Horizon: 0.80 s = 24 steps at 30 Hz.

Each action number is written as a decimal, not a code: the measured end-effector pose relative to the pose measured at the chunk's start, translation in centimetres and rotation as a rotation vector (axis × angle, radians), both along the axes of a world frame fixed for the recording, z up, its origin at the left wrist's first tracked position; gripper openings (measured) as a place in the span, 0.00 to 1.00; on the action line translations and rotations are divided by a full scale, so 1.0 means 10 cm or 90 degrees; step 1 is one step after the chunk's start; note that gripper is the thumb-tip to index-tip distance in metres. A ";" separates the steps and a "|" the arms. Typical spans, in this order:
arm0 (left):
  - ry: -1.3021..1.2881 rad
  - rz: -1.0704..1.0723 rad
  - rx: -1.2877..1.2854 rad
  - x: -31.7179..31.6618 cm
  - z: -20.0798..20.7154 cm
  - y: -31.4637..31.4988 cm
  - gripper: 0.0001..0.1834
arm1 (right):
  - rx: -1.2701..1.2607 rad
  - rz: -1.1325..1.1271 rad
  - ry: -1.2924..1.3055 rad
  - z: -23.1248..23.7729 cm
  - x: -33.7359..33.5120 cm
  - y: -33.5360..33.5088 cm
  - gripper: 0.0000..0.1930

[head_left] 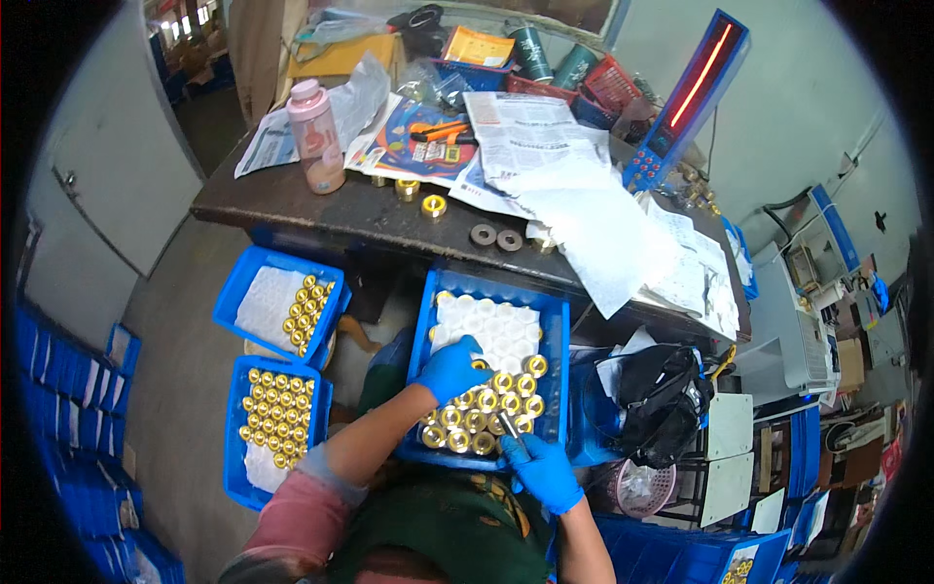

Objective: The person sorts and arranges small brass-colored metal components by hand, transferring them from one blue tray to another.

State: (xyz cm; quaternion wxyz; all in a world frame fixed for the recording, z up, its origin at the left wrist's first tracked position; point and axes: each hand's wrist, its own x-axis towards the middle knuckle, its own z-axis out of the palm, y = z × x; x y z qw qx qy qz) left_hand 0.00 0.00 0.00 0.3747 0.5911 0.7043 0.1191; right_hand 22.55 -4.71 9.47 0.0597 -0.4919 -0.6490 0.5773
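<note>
Rod (510, 426), shiny metal, pinched in gloved R hand (545, 475), fingers closed on it, over near-R corner of centre blue bin (556, 389). Gloved L hand (451, 370) is mid-bin, fingers curled by a brass ring (479, 364); can't tell if it's gripped. Brass rings (484, 444), packed close, fill bin's near half; white sheet (486, 326) covers much of its far half. L of bin: upper blue tray (292, 260) & lower blue tray (233, 428), both w/ similar rings. Beyond bin: dark workbench (341, 216) w/ pink-capped bottle (316, 141), newspaper (530, 131), 2 grey washers (484, 235). R of bin: black bag (666, 399).
</note>
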 end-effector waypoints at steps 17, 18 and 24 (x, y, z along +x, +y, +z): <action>-0.765 0.245 0.119 0.48 1.08 -0.71 0.22 | 0.658 0.015 -0.082 0.00 -0.35 -0.05 0.14; -0.768 0.259 0.124 0.50 1.12 -0.71 0.21 | 0.670 0.011 -0.068 -0.01 -0.35 -0.04 0.14; -0.745 0.305 0.149 0.46 1.06 -0.81 0.20 | 0.642 -0.032 -0.003 0.14 -0.33 -0.02 0.11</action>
